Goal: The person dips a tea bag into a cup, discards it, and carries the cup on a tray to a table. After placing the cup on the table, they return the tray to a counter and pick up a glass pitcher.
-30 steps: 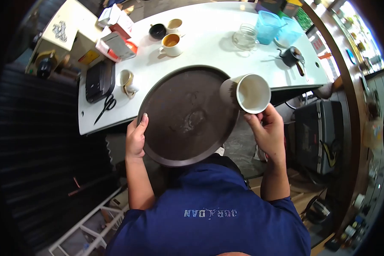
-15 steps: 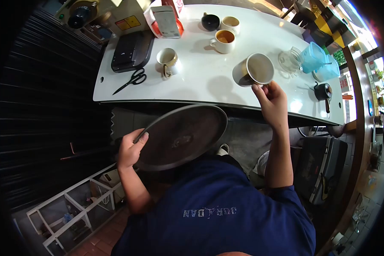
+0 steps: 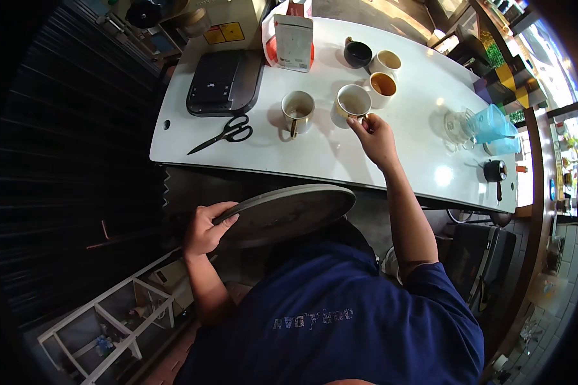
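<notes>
cup placement at the table, tray held low

right hand (image 3: 374,135) reaches over the white table (image 3: 392,168), fingers pinched narrow on the handle of the white ceramic cup with a stained inside (image 3: 353,102). the cup seems to stand upright on the table, just beside the gold-handled white cup (image 3: 298,108) and near the white cup of brown liquid (image 3: 383,86). left hand (image 3: 205,230) grips the rim of the round dark metal tray (image 3: 289,210), fingers curled over the edge. the tray is tilted, off the table and below its front edge, with nothing on it.

judged step: setting the cup among the others, handle not yet let go. a release calls for the base sitting flat, then a straight lift of the fingers clear of the close neighbours. black scissors (image 3: 223,135) lie well apart.
</notes>
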`<state>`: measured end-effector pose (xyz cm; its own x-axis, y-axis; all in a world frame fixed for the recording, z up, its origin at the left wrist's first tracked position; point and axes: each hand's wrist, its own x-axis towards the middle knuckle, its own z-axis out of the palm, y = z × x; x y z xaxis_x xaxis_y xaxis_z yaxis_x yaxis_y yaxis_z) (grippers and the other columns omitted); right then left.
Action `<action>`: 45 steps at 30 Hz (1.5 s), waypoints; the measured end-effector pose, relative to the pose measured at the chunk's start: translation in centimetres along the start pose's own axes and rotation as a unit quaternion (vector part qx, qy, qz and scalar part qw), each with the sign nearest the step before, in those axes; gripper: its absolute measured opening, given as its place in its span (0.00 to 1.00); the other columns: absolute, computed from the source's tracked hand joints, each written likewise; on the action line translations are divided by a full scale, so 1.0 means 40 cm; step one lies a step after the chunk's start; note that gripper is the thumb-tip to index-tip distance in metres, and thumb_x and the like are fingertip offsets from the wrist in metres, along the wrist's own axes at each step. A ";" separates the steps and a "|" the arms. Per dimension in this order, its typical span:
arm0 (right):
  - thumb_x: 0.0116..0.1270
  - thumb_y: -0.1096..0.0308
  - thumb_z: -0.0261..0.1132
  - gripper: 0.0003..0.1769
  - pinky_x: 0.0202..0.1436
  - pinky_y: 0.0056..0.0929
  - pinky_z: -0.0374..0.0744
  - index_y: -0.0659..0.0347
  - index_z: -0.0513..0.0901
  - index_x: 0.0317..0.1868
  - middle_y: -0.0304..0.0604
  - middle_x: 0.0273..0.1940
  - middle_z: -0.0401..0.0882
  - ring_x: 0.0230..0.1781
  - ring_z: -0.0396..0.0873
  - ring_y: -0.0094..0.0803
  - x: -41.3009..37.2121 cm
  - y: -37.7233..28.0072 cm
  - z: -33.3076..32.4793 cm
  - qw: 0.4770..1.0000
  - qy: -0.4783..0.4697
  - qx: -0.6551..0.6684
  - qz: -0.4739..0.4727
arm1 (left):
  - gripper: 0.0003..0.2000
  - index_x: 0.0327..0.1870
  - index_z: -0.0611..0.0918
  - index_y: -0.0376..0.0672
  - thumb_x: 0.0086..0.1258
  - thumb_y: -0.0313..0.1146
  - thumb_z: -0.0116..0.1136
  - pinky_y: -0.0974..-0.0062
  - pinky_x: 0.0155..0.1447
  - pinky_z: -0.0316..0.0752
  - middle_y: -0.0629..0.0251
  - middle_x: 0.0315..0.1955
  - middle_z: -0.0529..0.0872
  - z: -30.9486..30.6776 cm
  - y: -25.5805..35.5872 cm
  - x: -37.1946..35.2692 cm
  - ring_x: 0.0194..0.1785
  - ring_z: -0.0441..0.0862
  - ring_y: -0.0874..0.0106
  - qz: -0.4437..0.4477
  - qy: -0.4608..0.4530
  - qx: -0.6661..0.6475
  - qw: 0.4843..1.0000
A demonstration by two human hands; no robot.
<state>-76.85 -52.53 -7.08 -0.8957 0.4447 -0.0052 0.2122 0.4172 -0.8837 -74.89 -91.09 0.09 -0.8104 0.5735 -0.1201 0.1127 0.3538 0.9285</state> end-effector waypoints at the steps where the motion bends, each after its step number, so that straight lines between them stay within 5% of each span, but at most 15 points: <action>1: 0.61 0.52 0.70 0.26 0.26 0.25 0.67 0.62 0.67 0.21 0.36 0.18 0.67 0.21 0.61 0.21 0.012 0.011 0.010 1.000 -0.006 -0.011 0.002 | 0.11 0.42 0.81 0.29 0.66 0.29 0.60 0.83 0.29 0.63 0.68 0.19 0.76 -0.006 0.002 0.000 0.25 0.67 0.86 -0.006 0.001 0.013 1.000; 22: 0.61 0.54 0.69 0.24 0.26 0.25 0.67 0.63 0.71 0.21 0.35 0.18 0.69 0.20 0.65 0.20 0.130 0.054 0.044 0.997 -0.066 0.028 -0.031 | 0.10 0.43 0.82 0.31 0.64 0.28 0.61 0.83 0.28 0.65 0.68 0.20 0.80 0.120 0.073 -0.053 0.25 0.70 0.85 -0.029 0.144 0.035 0.988; 45: 0.61 0.51 0.69 0.25 0.27 0.26 0.68 0.64 0.71 0.21 0.37 0.19 0.70 0.21 0.64 0.23 0.193 0.049 0.111 0.996 -0.075 0.015 -0.053 | 0.10 0.42 0.83 0.33 0.63 0.28 0.62 0.82 0.32 0.70 0.61 0.24 0.85 0.143 0.093 -0.105 0.27 0.75 0.84 -0.054 0.185 0.062 0.979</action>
<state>-85.09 -51.78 -10.92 -0.9615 0.2741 0.0213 0.1029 0.4309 -0.8965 -67.76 -87.95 2.05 -0.9717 0.2288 -0.0591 0.0647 0.4980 0.8648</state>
